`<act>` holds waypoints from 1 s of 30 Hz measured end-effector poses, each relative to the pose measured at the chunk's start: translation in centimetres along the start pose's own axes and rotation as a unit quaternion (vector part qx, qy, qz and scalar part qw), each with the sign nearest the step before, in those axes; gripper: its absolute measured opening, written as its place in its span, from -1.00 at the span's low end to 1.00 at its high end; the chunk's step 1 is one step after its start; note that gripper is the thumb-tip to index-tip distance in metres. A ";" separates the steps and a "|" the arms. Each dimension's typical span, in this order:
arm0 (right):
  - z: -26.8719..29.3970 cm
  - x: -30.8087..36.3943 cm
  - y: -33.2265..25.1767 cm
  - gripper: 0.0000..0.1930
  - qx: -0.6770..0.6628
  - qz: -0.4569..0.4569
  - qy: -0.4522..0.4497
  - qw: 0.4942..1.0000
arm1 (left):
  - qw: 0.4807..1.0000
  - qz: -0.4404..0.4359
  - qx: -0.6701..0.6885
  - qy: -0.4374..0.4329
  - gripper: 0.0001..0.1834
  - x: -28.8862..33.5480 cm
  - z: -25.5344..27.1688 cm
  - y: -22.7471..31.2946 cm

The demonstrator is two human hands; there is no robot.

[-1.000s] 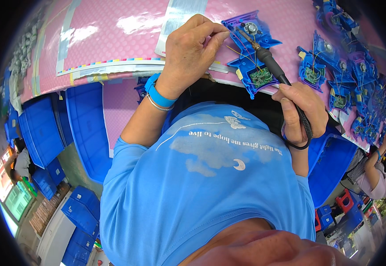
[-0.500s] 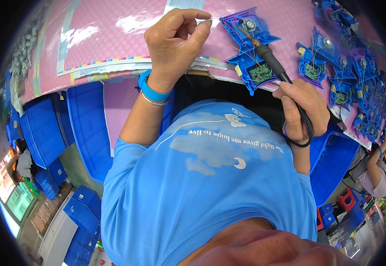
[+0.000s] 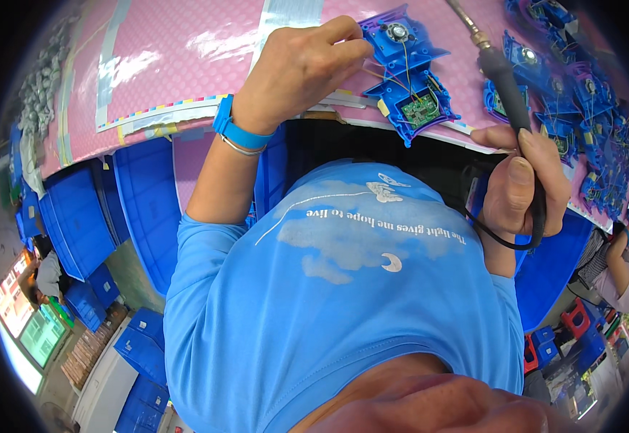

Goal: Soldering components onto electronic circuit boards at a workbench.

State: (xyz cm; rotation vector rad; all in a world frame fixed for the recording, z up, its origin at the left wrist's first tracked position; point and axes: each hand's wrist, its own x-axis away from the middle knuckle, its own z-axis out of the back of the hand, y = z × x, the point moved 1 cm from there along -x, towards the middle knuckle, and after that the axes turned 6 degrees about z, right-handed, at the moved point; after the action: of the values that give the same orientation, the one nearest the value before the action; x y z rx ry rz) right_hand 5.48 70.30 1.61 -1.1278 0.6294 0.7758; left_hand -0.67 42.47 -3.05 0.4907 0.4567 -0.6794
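My left hand [image 3: 304, 72] is closed in a pinch at the left edge of a blue plastic housing [image 3: 419, 54]. Whatever sits between the fingertips is hidden. The housing lies spread in two joined parts: the upper carries a small round speaker [image 3: 397, 32], the lower a green circuit board [image 3: 421, 110]. Thin wires run between them. My right hand [image 3: 527, 180] grips a soldering iron [image 3: 506, 79] by its dark handle. Its metal tip points up and away, to the right of the housing and apart from it. The cord loops down beside my wrist.
Several similar blue housings [image 3: 592, 123] with boards and wires crowd the right side of the pink-covered table [image 3: 177, 65]. Blue bins [image 3: 141, 209] stand below the table edge. Another person's arm [image 3: 621, 252] shows at the far right.
The soldering iron has moved off the speaker part, right and upward. My left hand has come against the housing's left edge; the thin wire seen in its pinch before is now hidden.
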 end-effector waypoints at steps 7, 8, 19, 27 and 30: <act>-1.5 1.2 0.5 -0.77 -0.033 -0.075 0.013 0.997 | 0.998 -0.020 0.000 0.068 -0.76 0.5 -0.6 -0.1; -1.6 1.1 0.5 -0.77 -0.033 -0.076 0.013 0.996 | 0.997 -0.020 -0.004 0.076 -0.76 0.5 -0.8 -0.1; -2.4 0.1 0.8 -0.80 0.033 -0.047 -0.093 0.994 | 0.996 -0.014 0.007 0.086 -0.73 0.6 -1.5 -0.5; -2.6 0.1 1.0 -0.81 0.031 -0.051 -0.100 0.993 | 0.996 -0.012 0.006 0.085 -0.73 0.7 -1.6 -0.5; -2.6 0.3 1.1 -0.80 0.025 -0.053 -0.091 0.994 | 0.996 -0.013 0.006 0.082 -0.73 0.7 -1.7 -0.5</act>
State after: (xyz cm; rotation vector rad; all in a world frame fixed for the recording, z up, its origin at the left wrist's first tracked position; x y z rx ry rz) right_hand 4.62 68.14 0.01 -1.0242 0.4299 0.7573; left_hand -0.93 42.74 -4.89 0.5550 0.6156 -0.6697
